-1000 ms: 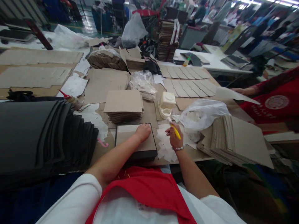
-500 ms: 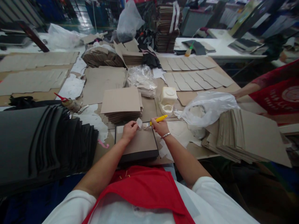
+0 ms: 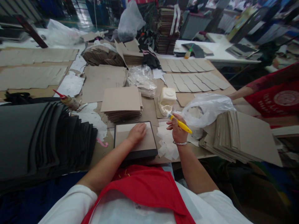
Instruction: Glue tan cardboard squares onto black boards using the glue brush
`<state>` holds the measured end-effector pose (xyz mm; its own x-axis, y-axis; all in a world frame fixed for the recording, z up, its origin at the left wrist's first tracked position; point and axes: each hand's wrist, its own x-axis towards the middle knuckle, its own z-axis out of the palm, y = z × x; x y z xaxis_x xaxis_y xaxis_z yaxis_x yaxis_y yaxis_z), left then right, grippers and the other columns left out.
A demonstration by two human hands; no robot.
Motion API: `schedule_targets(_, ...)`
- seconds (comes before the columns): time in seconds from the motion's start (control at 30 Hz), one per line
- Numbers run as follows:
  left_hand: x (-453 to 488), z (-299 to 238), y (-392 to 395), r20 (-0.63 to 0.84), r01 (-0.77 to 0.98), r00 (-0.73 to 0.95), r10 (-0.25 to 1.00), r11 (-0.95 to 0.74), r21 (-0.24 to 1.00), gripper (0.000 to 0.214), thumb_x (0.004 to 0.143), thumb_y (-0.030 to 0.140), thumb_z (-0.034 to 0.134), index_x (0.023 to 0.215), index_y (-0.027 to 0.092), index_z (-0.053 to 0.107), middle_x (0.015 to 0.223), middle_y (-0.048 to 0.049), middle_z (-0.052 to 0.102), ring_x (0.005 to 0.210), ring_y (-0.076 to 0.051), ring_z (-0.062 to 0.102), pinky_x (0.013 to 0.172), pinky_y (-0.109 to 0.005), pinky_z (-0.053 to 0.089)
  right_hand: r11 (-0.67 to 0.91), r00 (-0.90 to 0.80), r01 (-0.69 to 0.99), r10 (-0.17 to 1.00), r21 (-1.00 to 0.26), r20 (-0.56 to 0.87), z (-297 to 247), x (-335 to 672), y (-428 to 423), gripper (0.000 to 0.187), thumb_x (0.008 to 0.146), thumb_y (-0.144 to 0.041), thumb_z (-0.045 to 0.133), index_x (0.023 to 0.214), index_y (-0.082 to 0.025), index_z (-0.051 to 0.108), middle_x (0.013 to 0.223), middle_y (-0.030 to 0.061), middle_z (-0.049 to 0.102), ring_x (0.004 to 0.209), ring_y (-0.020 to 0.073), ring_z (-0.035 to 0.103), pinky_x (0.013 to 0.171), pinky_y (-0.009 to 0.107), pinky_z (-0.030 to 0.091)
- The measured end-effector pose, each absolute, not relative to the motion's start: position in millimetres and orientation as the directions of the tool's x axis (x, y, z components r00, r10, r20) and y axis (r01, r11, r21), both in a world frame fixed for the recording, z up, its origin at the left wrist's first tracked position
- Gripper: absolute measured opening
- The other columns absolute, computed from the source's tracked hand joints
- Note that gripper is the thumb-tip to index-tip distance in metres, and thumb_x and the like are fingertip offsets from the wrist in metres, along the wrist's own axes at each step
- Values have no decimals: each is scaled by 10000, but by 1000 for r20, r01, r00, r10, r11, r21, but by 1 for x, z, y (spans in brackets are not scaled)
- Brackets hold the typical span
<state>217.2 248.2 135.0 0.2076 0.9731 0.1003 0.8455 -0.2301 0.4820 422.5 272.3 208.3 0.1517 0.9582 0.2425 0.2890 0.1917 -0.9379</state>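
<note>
My left hand (image 3: 137, 133) lies flat, fingers stretched out, on a grey-brown cardboard panel (image 3: 140, 146) with a black border. A pale strip (image 3: 124, 128) sits along the panel's far edge. My right hand (image 3: 179, 129) is closed round the yellow handle of a paintbrush (image 3: 181, 124). The brush points away from me, its tip at the opening of a cream plastic container (image 3: 168, 95) smeared with glue-like stuff; the bristles are hard to make out. Small white paper pieces (image 3: 168, 146) are scattered between the panel and my right forearm.
Stacked cardboard (image 3: 121, 101) stands beyond the panel. Black sheets (image 3: 46, 137) are piled at left, more boards (image 3: 247, 133) at right beside a plastic bag (image 3: 207, 104). A red-tipped bottle (image 3: 67, 100) lies at left. Another person's arm (image 3: 245, 91) reaches in from the right.
My right hand has carried the brush from the panel rightward to the container. My left hand has gone from pinching a small white piece to lying flat on the panel.
</note>
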Motion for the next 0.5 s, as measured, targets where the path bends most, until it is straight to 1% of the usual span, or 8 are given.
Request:
schedule_targets(0.03,222,134,245,66,866,268,961,-271,420,415,885,359,412,1202,123,540,1283,-130,542,1193,-233,468,1023,-369,345,196,150,276,958,-941,244,205,421,269,469,839,-506,486,1176,-184,545,705,-7,664,459,66,573,443,177,481)
schedule_targets(0.1,233,133,240,-5,891,338,941,-319,323,572,853,462,453,1308,115,452,1401,-143,426,1288,-276,368,1070,-424,281,197,146,258,960,-946,240,199,420,263,484,848,-503,475,1219,-194,515,719,-5,671,469,74,590,452,182,493)
schedule_targets(0.17,243,133,237,-61,900,366,929,-336,276,695,834,538,443,1369,100,372,1461,-152,328,1346,-292,278,1103,-456,211,191,124,251,966,-949,228,193,417,258,491,857,-499,461,1251,-206,485,707,-11,672,469,77,598,453,181,495)
schedule_targets(0.23,250,132,237,-98,898,387,917,-351,265,753,833,582,405,1395,87,324,1484,-158,273,1377,-283,216,1123,-462,156,187,85,256,973,-948,215,190,414,254,481,867,-493,445,1257,-212,469,691,-17,671,467,80,600,455,182,495)
schedule_targets(0.33,252,132,240,-107,884,417,903,-374,281,773,836,606,371,1401,82,306,1491,-161,251,1391,-266,181,1132,-448,134,215,37,271,972,-938,234,190,408,252,427,881,-479,428,1207,-210,487,704,-9,673,481,92,610,471,204,508)
schedule_targets(0.4,243,135,236,-116,881,414,903,-366,300,766,835,605,384,1393,84,319,1486,-166,264,1385,-274,199,1130,-448,153,260,17,289,961,-921,277,195,404,249,384,887,-465,423,1160,-207,501,728,5,677,495,107,619,481,228,513)
schedule_targets(0.5,210,153,211,-129,891,350,928,-287,353,728,831,575,440,1354,72,378,1429,-184,369,1324,-287,336,1091,-426,280,336,19,303,934,-892,358,206,399,242,323,889,-433,433,1110,-208,503,748,25,682,511,142,634,487,273,509)
